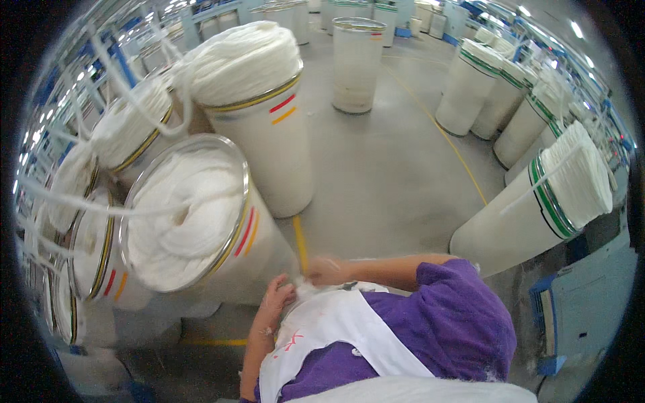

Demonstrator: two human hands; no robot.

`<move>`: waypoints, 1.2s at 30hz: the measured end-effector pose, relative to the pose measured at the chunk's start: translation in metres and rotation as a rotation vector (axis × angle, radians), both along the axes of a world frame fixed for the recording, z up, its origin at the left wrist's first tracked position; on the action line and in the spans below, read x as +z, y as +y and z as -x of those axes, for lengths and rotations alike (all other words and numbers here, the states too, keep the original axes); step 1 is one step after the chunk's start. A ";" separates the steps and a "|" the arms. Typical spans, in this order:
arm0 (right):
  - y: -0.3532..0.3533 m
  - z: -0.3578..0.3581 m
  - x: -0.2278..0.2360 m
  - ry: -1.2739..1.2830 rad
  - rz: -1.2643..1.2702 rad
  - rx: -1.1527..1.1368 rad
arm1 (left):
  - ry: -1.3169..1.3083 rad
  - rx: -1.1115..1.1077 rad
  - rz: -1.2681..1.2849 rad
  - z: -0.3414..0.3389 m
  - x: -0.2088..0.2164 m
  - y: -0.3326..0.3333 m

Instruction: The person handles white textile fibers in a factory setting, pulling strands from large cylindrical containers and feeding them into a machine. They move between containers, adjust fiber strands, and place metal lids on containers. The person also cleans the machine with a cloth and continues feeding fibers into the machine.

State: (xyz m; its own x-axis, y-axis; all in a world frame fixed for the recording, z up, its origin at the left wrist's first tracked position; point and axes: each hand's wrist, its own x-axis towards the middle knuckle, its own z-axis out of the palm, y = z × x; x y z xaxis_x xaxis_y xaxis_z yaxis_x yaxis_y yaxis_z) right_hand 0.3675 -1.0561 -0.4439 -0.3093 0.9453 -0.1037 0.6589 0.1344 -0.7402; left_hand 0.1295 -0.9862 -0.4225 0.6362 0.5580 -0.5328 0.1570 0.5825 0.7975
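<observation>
Near six o'clock, the left hand (277,297) has bent fingers beside a white tuft (304,287), probably loose fibre, at the apron's (329,322) front. The right hand (327,271) is blurred across the tuft; I cannot tell whether either hand pinches it. At nine o'clock stands a sliver can (270,247) filled with coiled white sliver (176,232); at four o'clock, a green-banded can (500,232).
</observation>
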 end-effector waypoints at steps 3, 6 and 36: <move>-0.058 -0.100 -0.065 -0.076 0.134 0.035 | 0.075 0.005 -0.104 -0.068 -0.019 0.006; -0.116 -0.182 -0.122 -0.189 0.171 -0.205 | 0.030 0.126 -0.090 -0.133 -0.045 0.003; -0.039 -0.689 -0.161 -0.021 0.669 -1.539 | -0.079 -0.448 -0.240 -0.818 -0.060 0.342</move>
State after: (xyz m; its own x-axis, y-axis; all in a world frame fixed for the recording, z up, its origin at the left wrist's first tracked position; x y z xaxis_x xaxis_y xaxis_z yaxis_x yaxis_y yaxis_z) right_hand 1.0568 -1.0955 -0.6045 0.8053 0.1368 -0.5768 -0.1216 -0.9142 -0.3866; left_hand 0.9479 -0.6446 -0.4824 0.8739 0.3219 -0.3643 0.2836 0.2712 0.9198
